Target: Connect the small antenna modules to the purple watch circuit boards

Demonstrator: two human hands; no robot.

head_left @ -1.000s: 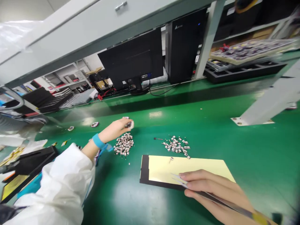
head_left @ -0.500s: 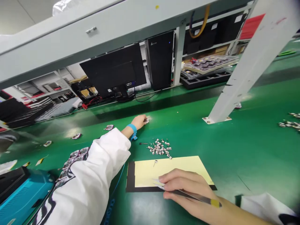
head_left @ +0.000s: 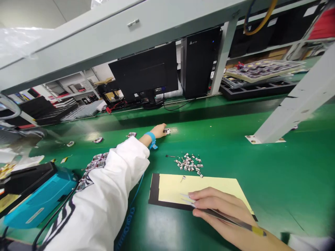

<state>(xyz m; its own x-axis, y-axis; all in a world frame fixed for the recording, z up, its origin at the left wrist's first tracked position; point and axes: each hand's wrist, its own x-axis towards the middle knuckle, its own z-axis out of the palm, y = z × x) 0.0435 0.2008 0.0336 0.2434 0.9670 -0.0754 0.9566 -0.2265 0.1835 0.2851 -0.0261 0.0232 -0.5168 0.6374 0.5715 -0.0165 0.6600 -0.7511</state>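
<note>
My left hand (head_left: 158, 131), with a blue wrist strap (head_left: 151, 136), reaches far across the green bench. Its fingers are closed on a small white-and-dark electronic module (head_left: 166, 131) at or just above the surface. Over the yellow pad (head_left: 209, 186), my right hand (head_left: 220, 205) grips metal tweezers (head_left: 230, 220), their tips slightly apart with nothing visible between them. One small component (head_left: 183, 178) with a thin lead lies on the pad's far edge. Beyond it is a pile of similar small components (head_left: 188, 162), and a dark thin piece (head_left: 170, 156) lies to the left.
Several modules (head_left: 98, 160) stand in rows beside my left sleeve, with loose ones (head_left: 98, 140) farther back. A teal device (head_left: 39, 205) sits at left. A white post (head_left: 285, 108) rises at right. A monitor (head_left: 146, 73), computer tower (head_left: 200, 64) and stacked trays (head_left: 261, 73) line the back.
The view has turned left, so the scene sits farther right. More of the module shows beside my left fingers. My right hand still holds the tweezers over the pad.
</note>
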